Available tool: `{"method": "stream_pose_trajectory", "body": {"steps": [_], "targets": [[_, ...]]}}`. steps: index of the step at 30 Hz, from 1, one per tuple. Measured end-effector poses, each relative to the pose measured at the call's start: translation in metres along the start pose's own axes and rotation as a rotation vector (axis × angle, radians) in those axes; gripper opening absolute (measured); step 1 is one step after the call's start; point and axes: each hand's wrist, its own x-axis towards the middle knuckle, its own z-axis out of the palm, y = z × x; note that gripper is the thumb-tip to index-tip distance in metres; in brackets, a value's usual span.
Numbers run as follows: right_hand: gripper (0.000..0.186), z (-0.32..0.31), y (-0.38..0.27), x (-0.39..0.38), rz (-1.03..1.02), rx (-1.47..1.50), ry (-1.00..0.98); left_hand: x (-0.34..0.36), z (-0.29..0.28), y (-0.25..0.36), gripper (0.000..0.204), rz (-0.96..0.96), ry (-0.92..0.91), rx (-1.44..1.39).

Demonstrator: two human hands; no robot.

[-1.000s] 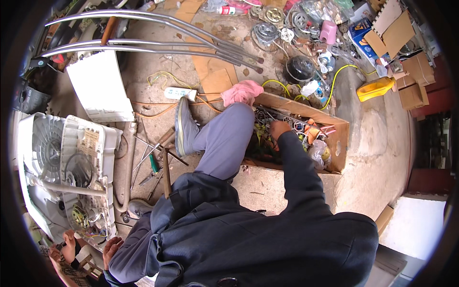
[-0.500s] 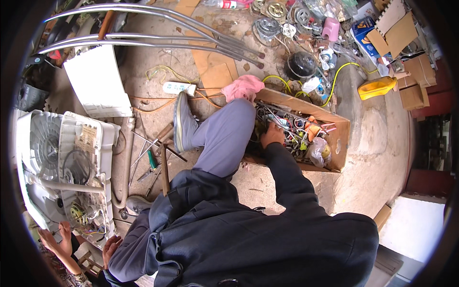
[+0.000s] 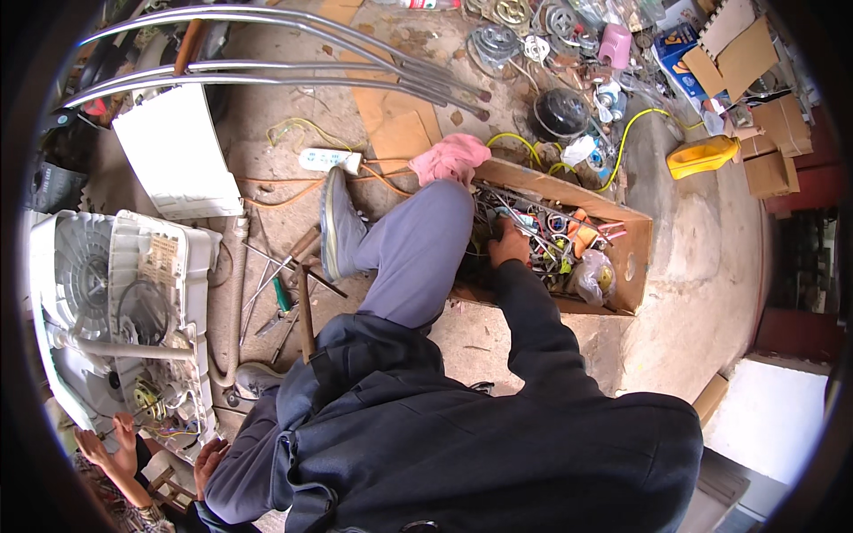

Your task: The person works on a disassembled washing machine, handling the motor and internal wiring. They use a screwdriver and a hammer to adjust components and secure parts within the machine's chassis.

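My right hand (image 3: 509, 243) reaches into a long cardboard box (image 3: 635, 266) of mixed small parts and tools. Its fingertips are partly hidden among the contents, so I cannot make out any grip. Beside it are thin metal rods (image 3: 533, 233), an orange-handled tool (image 3: 582, 233), red-handled pliers (image 3: 613, 231) and a clear plastic bag (image 3: 593, 277). At the lower left, my left hand (image 3: 208, 464) rests by my bent knee, fingers loosely extended, with nothing plainly in it.
A pink cloth (image 3: 450, 158) lies at the box's far corner. A white power strip (image 3: 329, 161) and hand tools (image 3: 283, 295) lie near my shoe. An opened white machine housing (image 3: 182, 266) stands left, by another person's hands (image 3: 111, 453). Long metal tubes (image 3: 293, 73) stretch across the far left.
My right hand has shifted slightly farther into the box, and the thin rods beside it lie differently. My left hand has hardly moved.
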Motion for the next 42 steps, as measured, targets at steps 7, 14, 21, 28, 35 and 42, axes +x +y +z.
{"method": "stream_pose_trajectory", "body": {"steps": [7,14,21,28,35,42], "targets": [[0.032,-0.03,0.005,0.016,-0.004,-0.089,0.243,-0.008,-0.001,0.002,0.043,-0.005,0.014,0.007],[0.026,-0.041,0.025,0.025,0.036,-0.192,0.405,-0.001,0.002,0.0,0.042,-0.02,0.021,-0.007],[0.024,0.016,-0.027,0.02,-0.353,0.04,0.025,-0.021,0.001,0.003,0.041,0.033,0.036,0.005],[0.022,0.019,-0.048,0.026,-0.234,0.044,-0.075,-0.003,-0.026,-0.019,0.038,0.074,0.027,0.129],[0.022,-0.011,-0.012,0.038,-0.278,0.314,0.002,-0.017,0.002,-0.007,0.035,0.054,0.049,0.024],[0.02,-0.051,0.01,0.043,-0.378,0.423,0.067,-0.005,-0.013,-0.014,0.039,0.039,0.017,-0.005]]}}
